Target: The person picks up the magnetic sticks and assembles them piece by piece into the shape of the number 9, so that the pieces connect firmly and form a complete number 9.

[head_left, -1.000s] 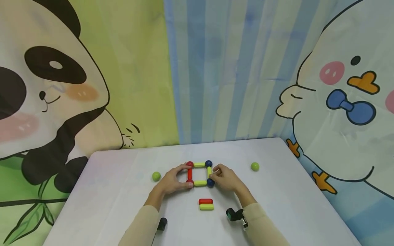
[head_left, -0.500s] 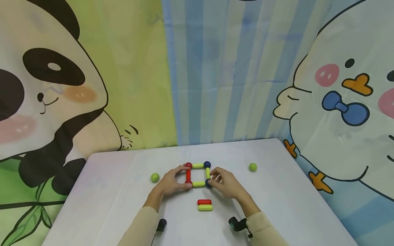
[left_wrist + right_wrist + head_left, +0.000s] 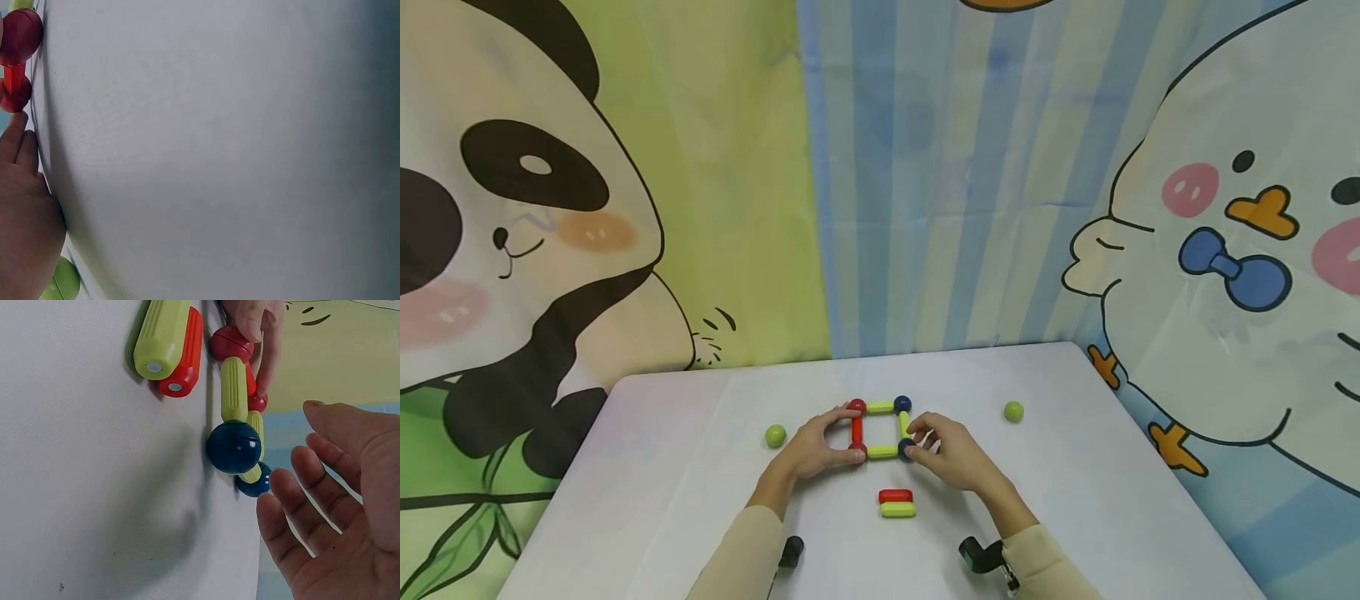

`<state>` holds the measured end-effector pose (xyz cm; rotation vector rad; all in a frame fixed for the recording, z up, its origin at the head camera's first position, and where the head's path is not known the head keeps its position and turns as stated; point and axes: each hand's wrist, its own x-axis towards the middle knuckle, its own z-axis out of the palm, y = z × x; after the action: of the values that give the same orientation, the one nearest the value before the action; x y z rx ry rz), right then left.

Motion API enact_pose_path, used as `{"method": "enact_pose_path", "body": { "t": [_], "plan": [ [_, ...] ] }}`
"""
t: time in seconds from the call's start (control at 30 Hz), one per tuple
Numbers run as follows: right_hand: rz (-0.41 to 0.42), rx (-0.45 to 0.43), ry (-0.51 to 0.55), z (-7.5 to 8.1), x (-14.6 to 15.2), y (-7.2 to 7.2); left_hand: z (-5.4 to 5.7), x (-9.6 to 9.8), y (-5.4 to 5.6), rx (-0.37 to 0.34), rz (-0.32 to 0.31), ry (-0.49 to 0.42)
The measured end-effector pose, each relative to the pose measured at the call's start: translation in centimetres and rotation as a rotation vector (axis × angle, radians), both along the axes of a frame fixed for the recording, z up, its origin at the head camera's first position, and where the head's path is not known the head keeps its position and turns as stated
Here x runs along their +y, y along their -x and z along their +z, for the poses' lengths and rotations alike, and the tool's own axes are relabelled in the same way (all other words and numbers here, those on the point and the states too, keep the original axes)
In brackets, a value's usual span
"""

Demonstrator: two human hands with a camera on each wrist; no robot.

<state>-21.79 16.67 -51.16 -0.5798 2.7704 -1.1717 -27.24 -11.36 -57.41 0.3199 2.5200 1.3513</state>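
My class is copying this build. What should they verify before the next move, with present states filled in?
1. Square frame of glossy red and yellow-green rods closed at its corner balls: ok.
2. Left hand steadying it: ok, gripping the red side.
3. Right hand clear of the nearer glossy blue ball: ok, a gap shows in the right wrist view.
4. Spare red rod and spare yellow-green rod ready: ok, lying side by side.
5. Glossy green balls gathered together: not ok, one lies on each side of the frame.
6. Frame firm enough to lift: cannot tell.
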Motion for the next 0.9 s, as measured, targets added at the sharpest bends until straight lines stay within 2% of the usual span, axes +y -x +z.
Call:
{"method": "enact_pose_path", "body": {
  "t": [0.2, 0.37, 0.57, 0.9],
  "plan": [
    [0.043, 0.01, 0.017, 0.8, 0.0, -0.4, 0.4, 0.1, 0.1, 0.022, -0.036, -0.026],
    [0.105, 0.009, -0.006, 1.0, -0.6, -1.0, 0.3, -0.1, 0.0, 0.029, -0.037, -0.03],
    [0.139, -0.018, -0.039, 0.7, -0.8, -1.7, 0.1, 0.0, 0.0, 0.027, -0.053, -0.013],
    [0.226, -0.015, -0.051, 0.3, -0.5, -2.7, 0.4, 0.3, 0.3, 0.024, -0.043, 0.016]
  ]
}}
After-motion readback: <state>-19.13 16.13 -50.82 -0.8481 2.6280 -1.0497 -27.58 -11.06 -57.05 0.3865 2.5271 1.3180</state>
